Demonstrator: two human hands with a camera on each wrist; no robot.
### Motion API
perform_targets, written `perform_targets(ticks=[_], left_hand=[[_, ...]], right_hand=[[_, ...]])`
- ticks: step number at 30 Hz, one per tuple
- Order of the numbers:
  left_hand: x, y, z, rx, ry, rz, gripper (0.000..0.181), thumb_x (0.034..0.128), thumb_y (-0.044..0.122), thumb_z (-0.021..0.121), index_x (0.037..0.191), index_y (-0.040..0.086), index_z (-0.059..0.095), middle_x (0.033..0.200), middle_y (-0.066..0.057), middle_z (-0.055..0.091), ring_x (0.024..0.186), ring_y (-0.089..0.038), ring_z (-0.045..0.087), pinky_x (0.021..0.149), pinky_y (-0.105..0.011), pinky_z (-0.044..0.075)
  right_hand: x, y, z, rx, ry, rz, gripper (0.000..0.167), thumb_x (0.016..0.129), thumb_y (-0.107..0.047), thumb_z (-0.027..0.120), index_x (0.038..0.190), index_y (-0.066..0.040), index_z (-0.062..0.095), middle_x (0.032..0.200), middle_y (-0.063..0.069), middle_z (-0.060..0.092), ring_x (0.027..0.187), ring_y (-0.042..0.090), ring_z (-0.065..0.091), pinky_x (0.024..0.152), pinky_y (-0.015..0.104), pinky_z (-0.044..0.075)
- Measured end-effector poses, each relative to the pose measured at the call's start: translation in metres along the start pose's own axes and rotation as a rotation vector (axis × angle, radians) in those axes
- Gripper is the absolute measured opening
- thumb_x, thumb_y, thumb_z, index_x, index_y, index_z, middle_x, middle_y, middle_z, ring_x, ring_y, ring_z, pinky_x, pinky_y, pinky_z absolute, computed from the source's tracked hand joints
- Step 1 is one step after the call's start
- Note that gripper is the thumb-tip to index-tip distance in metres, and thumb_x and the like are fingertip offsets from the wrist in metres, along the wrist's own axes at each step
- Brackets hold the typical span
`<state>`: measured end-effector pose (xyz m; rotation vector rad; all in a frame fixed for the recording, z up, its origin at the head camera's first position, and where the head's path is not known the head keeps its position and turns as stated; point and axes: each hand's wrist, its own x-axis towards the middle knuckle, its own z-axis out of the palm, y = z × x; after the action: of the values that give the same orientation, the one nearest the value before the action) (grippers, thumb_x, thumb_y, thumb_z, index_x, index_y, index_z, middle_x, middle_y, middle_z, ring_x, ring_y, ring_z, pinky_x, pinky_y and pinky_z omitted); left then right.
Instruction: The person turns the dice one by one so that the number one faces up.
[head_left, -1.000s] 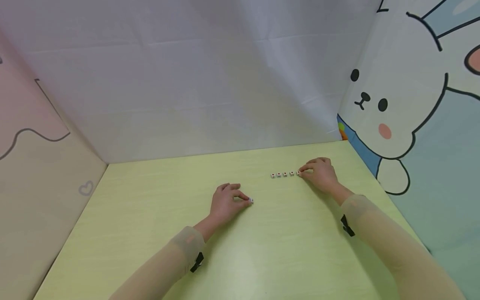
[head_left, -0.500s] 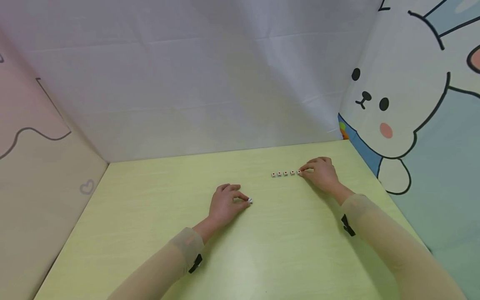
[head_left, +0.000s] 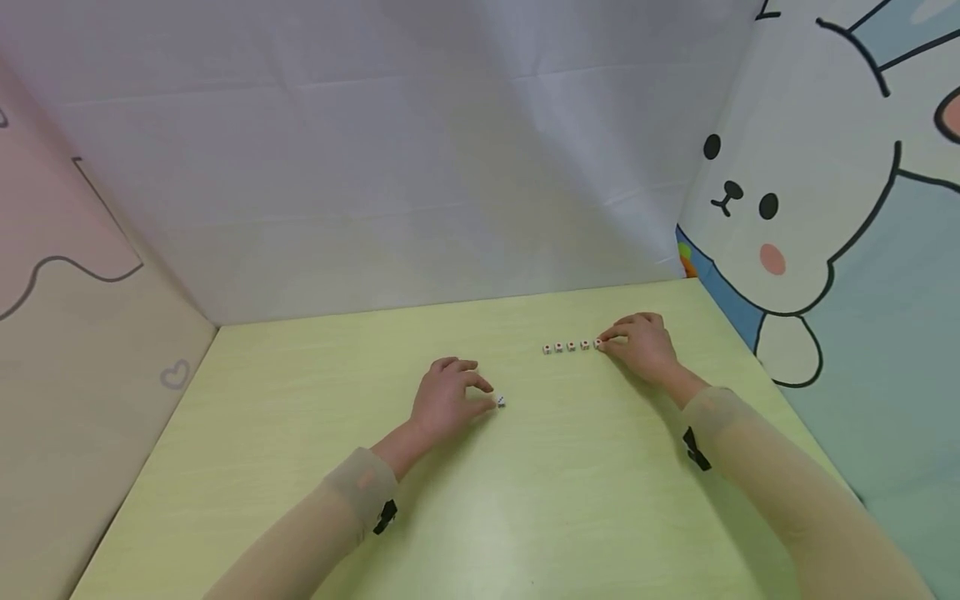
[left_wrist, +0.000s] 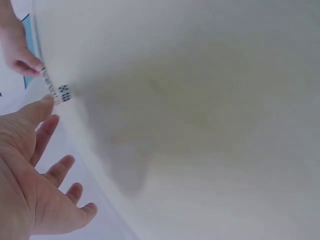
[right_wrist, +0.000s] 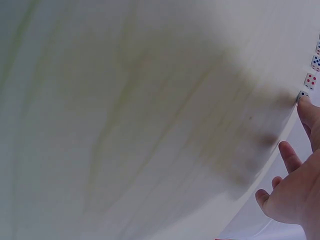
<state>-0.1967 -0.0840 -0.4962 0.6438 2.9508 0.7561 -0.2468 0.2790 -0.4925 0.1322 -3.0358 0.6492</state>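
Note:
A single white die (head_left: pixel 501 402) sits on the pale yellow table (head_left: pixel 450 533), nearer than the row of dice. Beside it is my left hand (head_left: pixel 447 398), its fingers spread and the index fingertip off the die. The left thumb tip lies close to this die (left_wrist: pixel 64 93) in the left wrist view; whether they touch I cannot tell. Farther back, several white dice (head_left: pixel 571 345) stand in a line with red dots on top. My right hand (head_left: pixel 643 346) pinches the die at the row's right end (right_wrist: pixel 302 95), where the thumb covers part of it.
A white cloth wall (head_left: pixel 420 192) rises behind the table's far edge. To the right is a panel with a cartoon rabbit (head_left: pixel 810 200); a pink and beige panel (head_left: pixel 75 358) borders the left side.
My left hand has let go of the single die, its index finger lifting and the hand drawing slightly left. The die stays put. My right hand keeps its place at the row's end.

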Motion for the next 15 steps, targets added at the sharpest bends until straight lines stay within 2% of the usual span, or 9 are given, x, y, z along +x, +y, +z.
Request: perform_targets(ticks=[7, 15], left_hand=[[0.008, 0.012, -0.015, 0.173, -0.071, 0.02, 0.017, 0.0894, 0.04, 0.079, 0.1, 0.027, 0.081, 0.143, -0.005, 0.06, 0.141, -0.036, 0.042, 0.116, -0.05, 0.036], [0.012, 0.018, -0.01, 0.183, -0.114, -0.021, 0.013, 0.0891, 0.035, 0.08, 0.099, 0.026, 0.081, 0.142, -0.004, 0.06, 0.143, -0.036, 0.039, 0.117, -0.052, 0.033]], right_hand=[[0.002, 0.002, 0.002, -0.013, -0.007, 0.01, 0.025, 0.1, -0.028, 0.069, 0.113, -0.01, 0.08, 0.134, 0.024, 0.062, 0.136, 0.051, 0.033, 0.114, 0.065, 0.024], [0.001, 0.001, 0.001, -0.001, -0.007, 0.009, 0.025, 0.1, -0.027, 0.07, 0.113, -0.009, 0.08, 0.133, 0.024, 0.062, 0.136, 0.052, 0.033, 0.114, 0.065, 0.024]])
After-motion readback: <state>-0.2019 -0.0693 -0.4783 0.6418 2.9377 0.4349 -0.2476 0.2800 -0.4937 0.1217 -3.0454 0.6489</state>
